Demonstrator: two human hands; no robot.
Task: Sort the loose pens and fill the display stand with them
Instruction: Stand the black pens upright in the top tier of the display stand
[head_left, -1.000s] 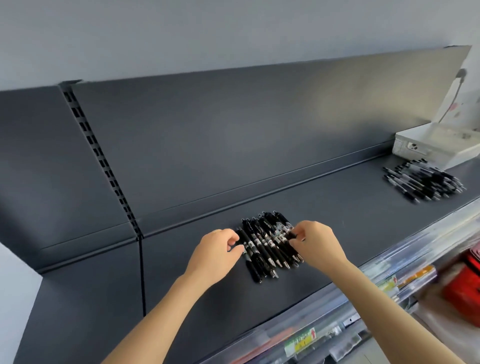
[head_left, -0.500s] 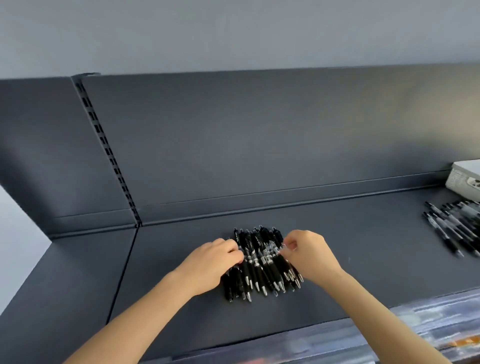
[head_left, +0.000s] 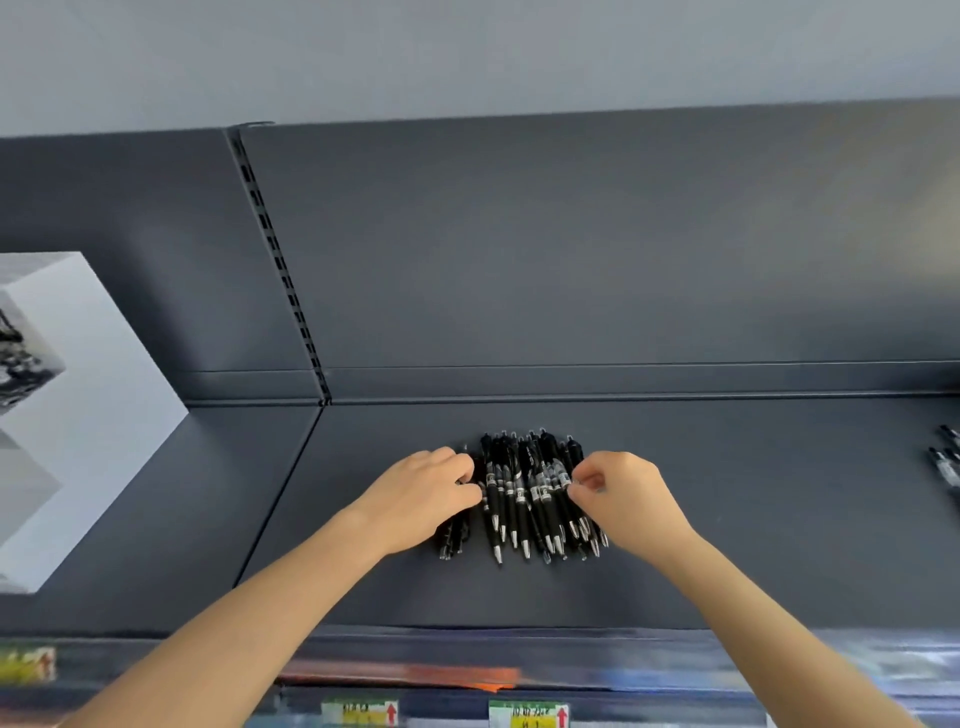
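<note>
In the lower middle of the frame, the bundle of black pens (head_left: 530, 499) is lying on the dark shelf (head_left: 753, 519), with the tips pointing toward the bottom edge. The left hand (head_left: 421, 501) is curling its fingers around the bundle's left side, and the right hand (head_left: 623, 493) is pinching pens on its right side, probably to press them into one even row. More pens (head_left: 948, 462) are lying at the right edge.
</note>
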